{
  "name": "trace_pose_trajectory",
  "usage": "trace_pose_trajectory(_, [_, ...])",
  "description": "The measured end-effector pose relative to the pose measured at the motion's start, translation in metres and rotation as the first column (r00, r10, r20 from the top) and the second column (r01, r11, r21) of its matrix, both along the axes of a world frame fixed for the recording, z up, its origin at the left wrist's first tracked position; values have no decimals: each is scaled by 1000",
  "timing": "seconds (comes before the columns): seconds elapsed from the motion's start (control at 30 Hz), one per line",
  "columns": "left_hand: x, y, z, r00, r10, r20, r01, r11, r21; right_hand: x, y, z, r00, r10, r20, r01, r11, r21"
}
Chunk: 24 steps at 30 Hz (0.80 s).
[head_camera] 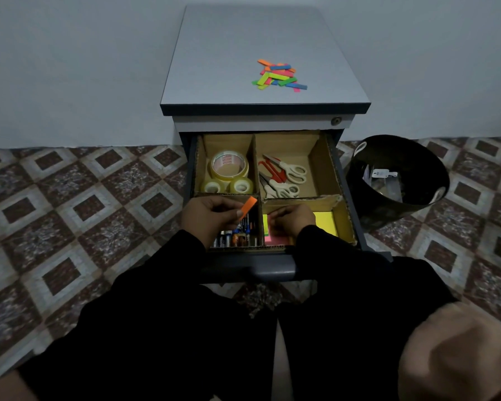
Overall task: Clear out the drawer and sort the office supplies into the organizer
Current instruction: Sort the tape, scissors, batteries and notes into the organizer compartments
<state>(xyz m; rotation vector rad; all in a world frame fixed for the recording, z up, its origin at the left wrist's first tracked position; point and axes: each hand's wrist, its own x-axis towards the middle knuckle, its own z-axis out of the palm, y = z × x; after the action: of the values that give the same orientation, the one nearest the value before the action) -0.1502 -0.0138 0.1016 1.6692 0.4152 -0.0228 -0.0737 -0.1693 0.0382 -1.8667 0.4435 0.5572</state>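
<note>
I pinch one orange sticky strip (248, 206) between thumb and fingertips of my left hand (211, 217), raised just above the pen compartment (237, 231), ready, I judge, to pass across to the paper section. My right hand (294, 219) is curled down on the pink sticky notes (276, 240) directly beneath it, fingers bent as if squaring them; whether it actually grips anything I cannot tell. A yellow pad (326, 222) lies just right of that hand in the same compartment of the cardboard organizer (334, 198), which sits inside the open drawer (252, 266).

Beyond my left hand are three tape rolls (229, 175), one large and two small, grouped together. Beyond my right hand lie scissors (284, 178): I count three pairs, two white-handled, one red. The pens under my left hand are too crowded to count.

Farther out, on the tabletop (214, 68), a loose heap of coloured strips (279, 75) waits, probably the remaining stock to sort. A black bin (396, 180) stands to the right of my right hand, holding scraps.
</note>
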Motion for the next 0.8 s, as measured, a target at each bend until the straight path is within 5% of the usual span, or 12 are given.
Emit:
trace_pose_trajectory(0.33, [3,-4,-3,999,19,-37,-22,998,-64,-6,-3,13,999,4,-31,0,992,129])
trace_pose_trajectory(0.6, [7,-19,4,987,104,-121,-143,910,-390,-26,1,55,978,-68,196,-33,882,469])
trace_pose_trajectory(0.8, [8,-27,11,986,119,-120,-162,870,-465,-35,4,69,963,-105,249,-57,820,569])
